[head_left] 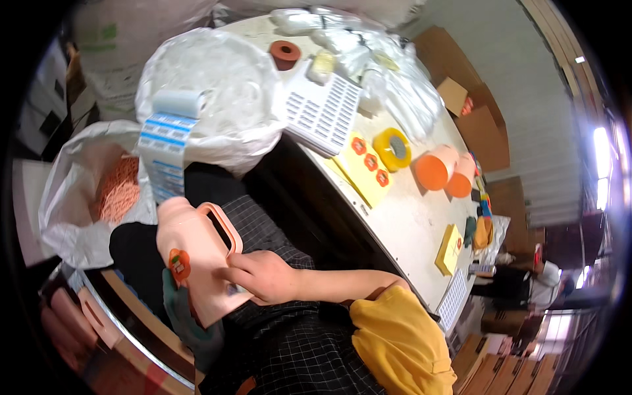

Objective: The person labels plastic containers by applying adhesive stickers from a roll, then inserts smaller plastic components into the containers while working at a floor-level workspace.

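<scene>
A pink plastic jug (197, 253) with a loop handle lies tilted over my lap, its neck toward the upper left. An orange-red fruit-shaped sticker (179, 264) is on its side. My left hand (187, 319), in a grey-green glove, is closed round the jug from the left and below; part of it is hidden behind the jug. My bare right hand (266, 276) is closed against the jug near its base, fingers bent. A small pale label with a dark mark (234, 289) shows just by those fingertips; whether they touch it is unclear.
A label roll (174, 125) hangs its strip over a white-lined bin (151, 62). Left, a bag (56, 217) contains pink strands. The table (368, 230) bears yellow sticker sheets (365, 172), yellow tape (393, 149), orange-pink cups (436, 168) and plastic bags (408, 92). More pink jugs (99, 319) stand lower left.
</scene>
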Available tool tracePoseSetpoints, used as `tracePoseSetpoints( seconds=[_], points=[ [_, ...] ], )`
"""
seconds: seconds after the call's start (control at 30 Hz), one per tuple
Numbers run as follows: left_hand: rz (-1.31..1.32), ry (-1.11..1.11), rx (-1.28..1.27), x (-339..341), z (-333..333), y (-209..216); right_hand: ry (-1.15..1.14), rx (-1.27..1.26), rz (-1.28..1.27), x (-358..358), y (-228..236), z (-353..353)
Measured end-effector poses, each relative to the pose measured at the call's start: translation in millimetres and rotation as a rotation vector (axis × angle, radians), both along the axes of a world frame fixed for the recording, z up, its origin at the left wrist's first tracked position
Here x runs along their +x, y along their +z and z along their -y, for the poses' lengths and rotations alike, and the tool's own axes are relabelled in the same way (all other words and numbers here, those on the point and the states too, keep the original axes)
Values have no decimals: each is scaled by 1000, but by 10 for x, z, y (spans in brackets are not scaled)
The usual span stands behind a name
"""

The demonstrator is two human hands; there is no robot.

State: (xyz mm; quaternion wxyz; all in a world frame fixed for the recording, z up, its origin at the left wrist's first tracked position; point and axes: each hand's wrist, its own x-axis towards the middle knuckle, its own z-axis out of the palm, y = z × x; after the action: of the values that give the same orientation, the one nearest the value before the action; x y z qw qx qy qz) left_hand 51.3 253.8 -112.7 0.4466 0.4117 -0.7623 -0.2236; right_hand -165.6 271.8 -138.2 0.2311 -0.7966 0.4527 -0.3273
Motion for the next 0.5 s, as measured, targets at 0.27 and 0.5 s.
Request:
tracePoseSetpoints(
  seconds=[0.27,0.5],
  points=[
    [183,-118,-10,142,-191,57,-880,-500,45,-1631,542,-14],
    [283,22,-151,338,241,22,-1278,-432,-260,-3637,524,-422]
  ],
)
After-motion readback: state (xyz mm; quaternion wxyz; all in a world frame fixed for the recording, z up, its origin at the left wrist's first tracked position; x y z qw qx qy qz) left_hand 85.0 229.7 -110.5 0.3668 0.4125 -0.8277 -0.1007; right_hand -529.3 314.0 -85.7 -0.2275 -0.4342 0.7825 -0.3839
